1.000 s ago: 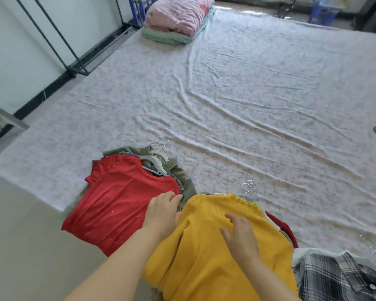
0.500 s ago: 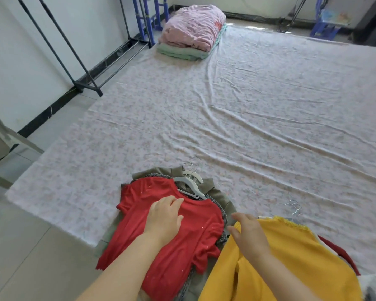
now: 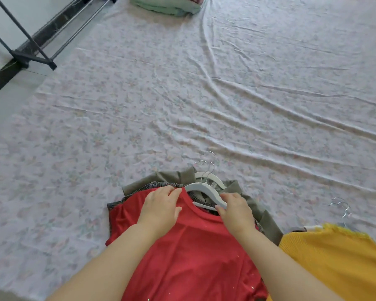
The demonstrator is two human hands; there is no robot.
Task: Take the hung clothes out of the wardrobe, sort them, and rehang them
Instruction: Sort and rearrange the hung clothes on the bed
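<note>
A red t-shirt lies on top of a pile on the floral sheet, over an olive green garment and a grey knit piece. White hangers with metal hooks poke out at the collar. My left hand rests flat on the shirt's left shoulder. At the right side of the collar my right hand touches a hanger's arm; whether its fingers curl round the hanger is unclear. A yellow knit top lies to the right with its own wire hooks.
A black metal clothes rack base stands at the upper left beside the wall. Folded green and pink bedding sits at the sheet's far end. Bare tiled floor runs along the left.
My right hand left the yellow top and moved left onto the hanger at the red shirt's collar. My left hand slid up to the shirt's shoulder. The view tilted down and closer.
</note>
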